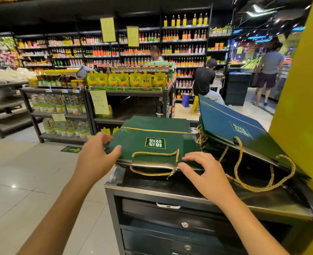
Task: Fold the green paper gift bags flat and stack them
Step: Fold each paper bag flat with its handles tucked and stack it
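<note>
A stack of flat green paper gift bags (152, 137) with gold rope handles lies on a black cabinet top (170, 183). My left hand (96, 155) touches the stack's left edge, fingers loosely bent. My right hand (205, 172) rests on the near edge of the top bag, thumb under the rim beside the gold handle (155, 154). To the right, another pile of green bags (244, 133) leans tilted, its open mouths and rope handles facing me.
A yellow pillar (303, 107) stands at the right. The cabinet has drawers (170, 221) below. Shop shelves (96, 100) with bottles and packets stand behind, a tiled floor (32, 172) lies left, and people stand in the aisle beyond.
</note>
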Available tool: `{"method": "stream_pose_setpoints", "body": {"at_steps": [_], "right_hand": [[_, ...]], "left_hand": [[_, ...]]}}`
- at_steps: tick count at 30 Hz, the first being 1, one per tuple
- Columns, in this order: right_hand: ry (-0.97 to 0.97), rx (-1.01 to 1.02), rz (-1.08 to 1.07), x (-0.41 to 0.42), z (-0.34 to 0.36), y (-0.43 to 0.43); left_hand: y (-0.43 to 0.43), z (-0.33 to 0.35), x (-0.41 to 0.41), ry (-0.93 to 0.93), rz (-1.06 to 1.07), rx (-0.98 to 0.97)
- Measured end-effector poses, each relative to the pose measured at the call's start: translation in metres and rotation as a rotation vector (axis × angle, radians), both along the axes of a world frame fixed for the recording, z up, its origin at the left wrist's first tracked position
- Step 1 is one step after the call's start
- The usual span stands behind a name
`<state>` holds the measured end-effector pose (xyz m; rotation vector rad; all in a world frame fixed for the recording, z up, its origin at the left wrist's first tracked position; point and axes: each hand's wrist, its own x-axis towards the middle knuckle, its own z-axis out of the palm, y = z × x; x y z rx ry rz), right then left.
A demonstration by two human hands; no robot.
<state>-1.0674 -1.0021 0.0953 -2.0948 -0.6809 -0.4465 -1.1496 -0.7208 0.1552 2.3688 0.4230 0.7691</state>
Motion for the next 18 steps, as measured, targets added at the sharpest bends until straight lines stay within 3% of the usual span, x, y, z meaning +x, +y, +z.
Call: {"method": "stream_pose_setpoints", "body": {"at_steps": [3, 8, 12, 18], "right_hand": [[-0.012, -0.165, -0.009, -0.008, 0.014, 0.003], [-0.121, -0.528, 0.004, -0.016, 0.037, 0.026], [-0.256, -0.711, -0.036, -0.023, 0.045, 0.058], [-0.414, -0.577, -0.083, -0.024, 0.056, 0.074]], "left_hand": [[0.009, -0.006, -0.001, 0.129, -0.048, -0.422], [0.008, -0.013, -0.007, 0.033, -0.249, -1.120], [0.000, -0.007, -0.012, -0.047, -0.331, -1.288], [-0.009, 0.019, -0.019, -0.170, -0.454, -1.363]]}}
